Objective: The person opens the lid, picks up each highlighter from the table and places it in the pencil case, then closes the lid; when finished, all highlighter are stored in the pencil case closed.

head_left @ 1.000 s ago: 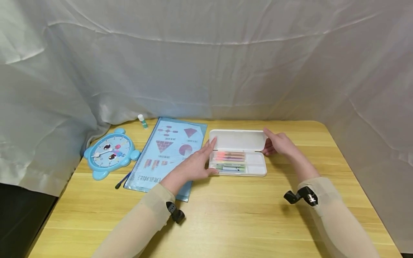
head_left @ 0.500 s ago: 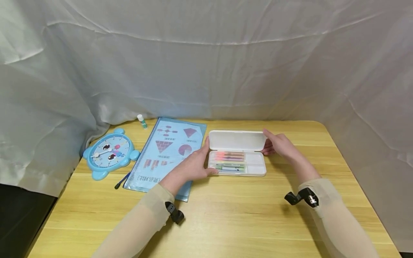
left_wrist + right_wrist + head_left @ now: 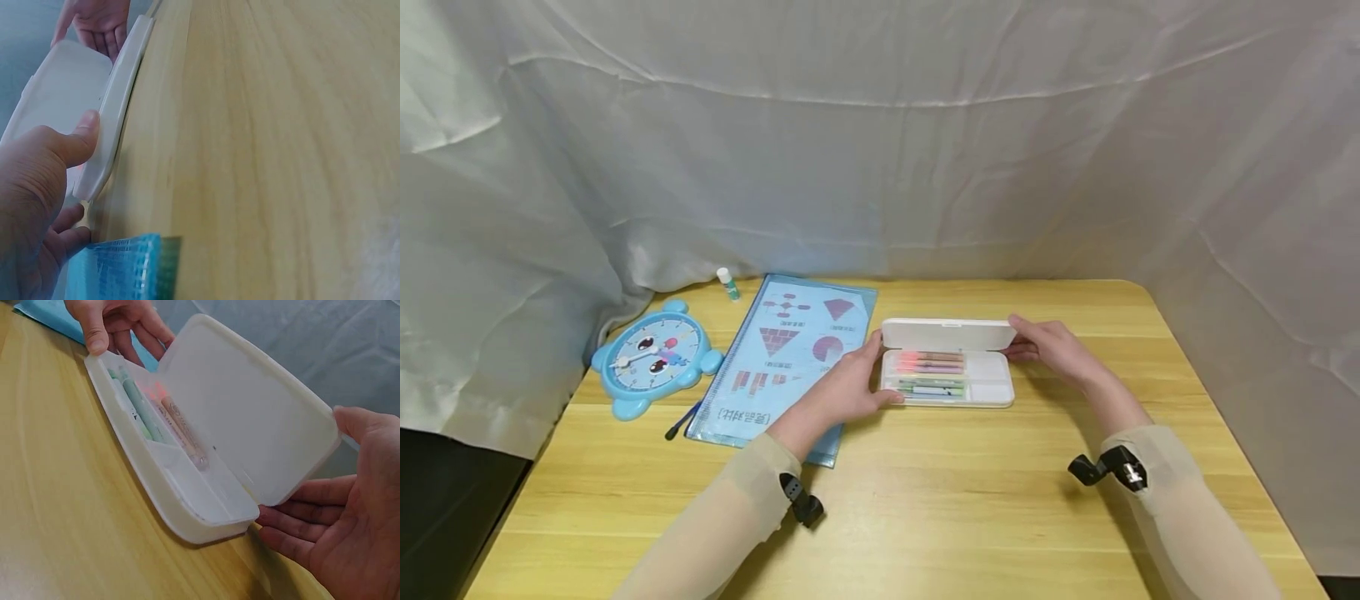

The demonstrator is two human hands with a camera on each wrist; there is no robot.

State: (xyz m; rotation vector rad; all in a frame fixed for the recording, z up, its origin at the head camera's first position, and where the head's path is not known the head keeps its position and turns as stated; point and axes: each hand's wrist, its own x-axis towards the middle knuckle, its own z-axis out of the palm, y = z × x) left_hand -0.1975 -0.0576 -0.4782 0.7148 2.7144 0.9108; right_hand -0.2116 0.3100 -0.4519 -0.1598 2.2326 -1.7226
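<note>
A white pencil case [image 3: 991, 393] lies on the table with its lid [image 3: 947, 336] raised along the far side. Several pastel pens and markers [image 3: 140, 403] fill its left part; the right compartments hold nothing visible. My left hand [image 3: 844, 390] grips the case's left end, thumb on the near corner and fingers round the far side. At the other end, my right hand [image 3: 1060, 354] holds the lid's right edge, its thumb at the lid's free corner and its fingers behind the lid near the hinge.
A blue folder [image 3: 748, 400] with printed charts lies left of the case, partly under my left forearm. Beyond it are a blue toy clock [image 3: 632, 379], a dark-tipped brush or pen [image 3: 681, 422] and a glue stick [image 3: 728, 284]. A grey curtain [image 3: 880, 167] rises behind the table.
The lid has swung up and toward me from a more leaned-back position, with my right hand moving along with it. My left hand stays at the case's left end.
</note>
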